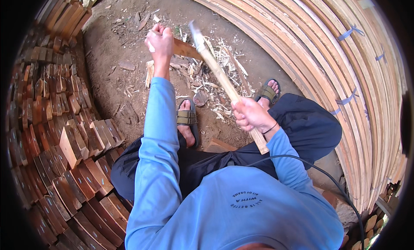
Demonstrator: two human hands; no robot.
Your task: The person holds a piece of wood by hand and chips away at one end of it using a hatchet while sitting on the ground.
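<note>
My left hand [160, 42], arm stretched forward, is closed around the end of a short brown piece of wood [186, 50]. My fingers and the hatchet hide part of that piece. In my right hand [255, 115] is a hatchet with a long pale wooden handle [221, 75], gripped near its lower end. Its narrow metal head [196, 34] points away from me, above the wood and to the right of my left hand. The head's exact shape is hard to make out.
Stacked cut wood blocks [64, 163] rise along the left. Long planks tied with blue strips [345, 99] curve along the right. Pale wood chips [215, 64] litter the dirt floor [108, 51] beyond my sandalled feet [187, 120]. A black cable [327, 181] crosses beside my right arm.
</note>
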